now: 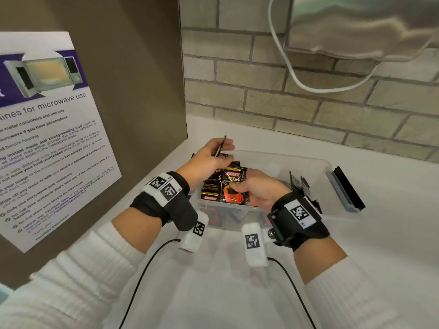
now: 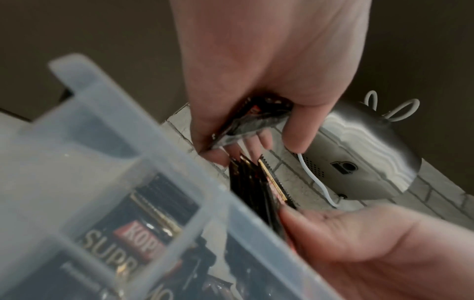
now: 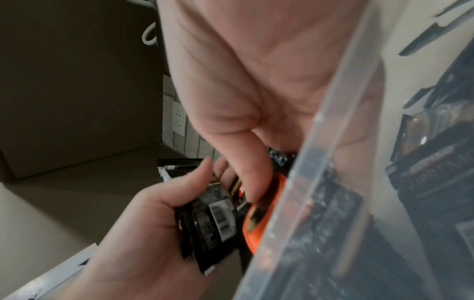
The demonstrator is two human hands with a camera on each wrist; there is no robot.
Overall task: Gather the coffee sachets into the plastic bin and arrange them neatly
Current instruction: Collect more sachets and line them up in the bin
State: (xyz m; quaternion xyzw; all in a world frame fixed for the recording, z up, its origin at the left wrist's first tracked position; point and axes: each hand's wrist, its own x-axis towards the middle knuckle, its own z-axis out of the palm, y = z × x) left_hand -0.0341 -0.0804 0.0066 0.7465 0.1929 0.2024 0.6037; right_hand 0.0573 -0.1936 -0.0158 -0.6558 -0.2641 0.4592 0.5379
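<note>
A clear plastic bin (image 1: 311, 160) stands on the white counter. My right hand (image 1: 240, 187) holds a stack of black Kopiko sachets (image 1: 225, 186) upright over the bin's left part, thumb on the front one with its red cup picture (image 3: 259, 215). Just behind, my left hand (image 1: 223, 150) pinches another black sachet (image 1: 221, 146), seen edge-on, above the stack. From the left wrist, that sachet (image 2: 256, 117) sits between thumb and fingers, with the stack (image 2: 254, 182) below it. More sachets (image 1: 299, 184) stand at the bin's right side, and others lie on its floor (image 2: 143, 223).
A brown side panel with a microwave notice (image 1: 47, 129) closes off the left. The brick wall (image 1: 285, 100) runs behind the bin. A steel appliance (image 1: 356, 24) with a white cable (image 1: 297, 79) hangs top right. The bin's blue-grey latch (image 1: 342, 188) sticks out to the right.
</note>
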